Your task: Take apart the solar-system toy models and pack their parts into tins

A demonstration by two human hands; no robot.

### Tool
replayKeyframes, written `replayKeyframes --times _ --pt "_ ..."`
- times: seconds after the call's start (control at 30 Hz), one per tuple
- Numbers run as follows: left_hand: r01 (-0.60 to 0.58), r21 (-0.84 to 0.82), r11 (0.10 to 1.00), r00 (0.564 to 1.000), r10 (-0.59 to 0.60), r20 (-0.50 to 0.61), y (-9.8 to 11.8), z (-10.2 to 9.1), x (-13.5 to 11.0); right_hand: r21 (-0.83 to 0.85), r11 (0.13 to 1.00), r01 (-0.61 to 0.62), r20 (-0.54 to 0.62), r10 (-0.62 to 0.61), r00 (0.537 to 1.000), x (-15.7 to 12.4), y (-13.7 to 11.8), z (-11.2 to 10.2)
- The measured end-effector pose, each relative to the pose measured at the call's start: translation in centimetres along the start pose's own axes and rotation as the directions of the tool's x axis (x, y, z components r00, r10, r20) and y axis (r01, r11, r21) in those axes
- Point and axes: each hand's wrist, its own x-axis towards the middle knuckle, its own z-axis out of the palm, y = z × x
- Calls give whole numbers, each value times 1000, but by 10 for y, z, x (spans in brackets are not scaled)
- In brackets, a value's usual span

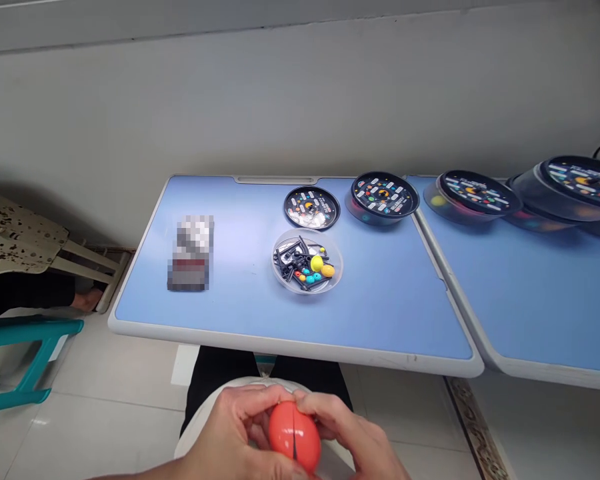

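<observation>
You are gripping a seamed red plastic ball (295, 437) between your left hand (227, 433) and right hand (353, 437), fingers (313, 403) clamped on it, below the blue bench (380, 313).

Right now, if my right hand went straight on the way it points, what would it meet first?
Your right hand points inward at the orange-red plastic capsule and appears to touch it, so that comes first, though depth is hard to judge from this view.

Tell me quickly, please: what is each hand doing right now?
Left hand: closed, holding a glossy red-orange oval plastic capsule.
Right hand: closed, holding the same capsule.
</observation>
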Motion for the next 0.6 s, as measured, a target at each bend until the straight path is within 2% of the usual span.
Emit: replayKeyframes --times 0.07,0.17,0.23,0.33,0.4,0.53,0.6 --pt "56 -3 998 998 -56 23 -1 0 0 -21 999 -46 51 47 998 6 -7 -2" --pt "84 66 994 994 -89 67 -1 -3 0 -116 993 20 88 -10 996 11 -11 -5" --pt "49 158 986 998 -56 41 -1 -5 0 -131 989 68 103 -54 993 11 -11 -7" --pt "37 234 971 999 -28 -40 -1 -8 -1 -94 994 58 65 -52 997 8 -9 -8" --pt "38 221 975 998 -28 -47 -2 -9 -1 -85 995 54 40 -50 998 6 -8 -8" --pt "5 134 991 1000 -6 3 -1 -9 0 -84 987 140 66 -135 989 7 -7 -8" --pt "-11 132 991 1000 14 -25 -2 -8 0 -83 981 178 61 -173 983 9 -6 -8"
